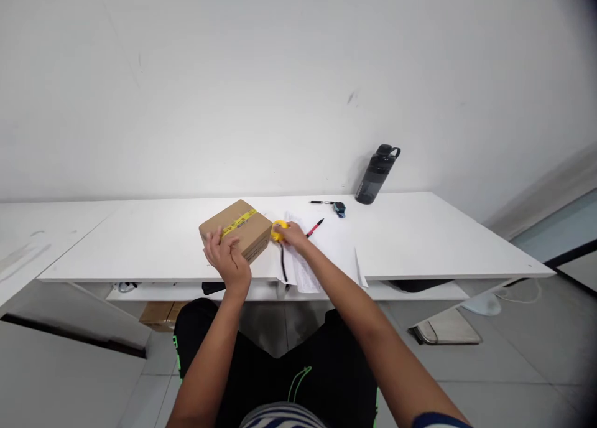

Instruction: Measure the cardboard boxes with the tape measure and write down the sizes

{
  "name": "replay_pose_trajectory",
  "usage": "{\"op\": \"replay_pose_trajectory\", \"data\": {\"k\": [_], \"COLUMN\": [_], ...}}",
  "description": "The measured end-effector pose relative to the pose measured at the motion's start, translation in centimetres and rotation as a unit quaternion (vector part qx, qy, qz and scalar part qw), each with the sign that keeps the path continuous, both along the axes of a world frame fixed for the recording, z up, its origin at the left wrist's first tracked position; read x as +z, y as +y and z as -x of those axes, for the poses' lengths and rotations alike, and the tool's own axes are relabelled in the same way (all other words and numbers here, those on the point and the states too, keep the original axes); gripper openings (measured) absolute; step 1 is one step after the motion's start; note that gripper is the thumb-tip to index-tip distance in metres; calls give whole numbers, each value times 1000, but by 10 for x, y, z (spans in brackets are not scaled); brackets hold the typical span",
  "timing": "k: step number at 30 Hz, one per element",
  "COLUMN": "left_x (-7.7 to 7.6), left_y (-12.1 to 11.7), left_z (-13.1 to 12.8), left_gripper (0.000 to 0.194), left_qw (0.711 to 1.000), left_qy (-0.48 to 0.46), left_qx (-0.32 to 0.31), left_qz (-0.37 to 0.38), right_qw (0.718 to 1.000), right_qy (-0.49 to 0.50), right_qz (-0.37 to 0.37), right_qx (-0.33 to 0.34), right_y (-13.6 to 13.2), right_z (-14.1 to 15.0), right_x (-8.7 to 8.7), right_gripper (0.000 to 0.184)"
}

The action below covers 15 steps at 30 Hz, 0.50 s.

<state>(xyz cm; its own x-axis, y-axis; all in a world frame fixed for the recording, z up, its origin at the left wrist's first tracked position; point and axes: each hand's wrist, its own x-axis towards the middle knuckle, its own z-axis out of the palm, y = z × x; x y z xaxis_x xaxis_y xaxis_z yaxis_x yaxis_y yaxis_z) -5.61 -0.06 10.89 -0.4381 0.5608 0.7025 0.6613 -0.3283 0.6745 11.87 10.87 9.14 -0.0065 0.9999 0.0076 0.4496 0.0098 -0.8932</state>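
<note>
A brown cardboard box [252,229] with a strip of yellow printed tape across its top is on the white desk. My left hand [228,257] grips its near left side, fingers lying over the top edge. At the box's right corner, my right hand [290,234] is closed on a yellow tape measure [278,229] with a black wrist strap hanging down. The strap [283,263] lies over white paper sheets [331,254]. A red and black pen [315,227] rests on the paper, just right of my right hand.
Farther back on the desk [443,241] lie a black pen [317,202] and a small dark teal object [339,209]. A dark water bottle [373,179] leans against the wall. Under the desktop runs a shelf [175,292], with another cardboard box [158,315] below it.
</note>
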Motion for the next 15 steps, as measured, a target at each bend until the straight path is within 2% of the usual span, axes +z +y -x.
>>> {"op": "replay_pose_trajectory", "data": {"k": [3, 5, 7, 10, 13, 15], "left_x": [-2, -3, -3, 1, 9, 14], "left_y": [9, 20, 33, 60, 86, 94], "left_z": [1, 9, 19, 32, 36, 30], "left_gripper": [30, 33, 36, 39, 42, 41], "left_qw": [999, 998, 997, 993, 991, 991], "left_qy": [4, 19, 44, 80, 84, 89], "left_qx": [42, 54, 64, 74, 80, 75], "left_qz": [17, 18, 24, 39, 61, 73], "right_qw": [997, 991, 985, 975, 964, 955], "right_qy": [-34, -64, -95, -149, -225, -270], "right_qz": [-16, -46, -92, -149, -139, -115], "right_qx": [73, 105, 107, 62, 31, 43], "right_y": [13, 18, 23, 31, 35, 33], "right_z": [23, 17, -9, -69, -123, -142], "right_x": [-1, 4, 10, 16, 10, -2], "right_gripper": [26, 30, 36, 43, 45, 40]}}
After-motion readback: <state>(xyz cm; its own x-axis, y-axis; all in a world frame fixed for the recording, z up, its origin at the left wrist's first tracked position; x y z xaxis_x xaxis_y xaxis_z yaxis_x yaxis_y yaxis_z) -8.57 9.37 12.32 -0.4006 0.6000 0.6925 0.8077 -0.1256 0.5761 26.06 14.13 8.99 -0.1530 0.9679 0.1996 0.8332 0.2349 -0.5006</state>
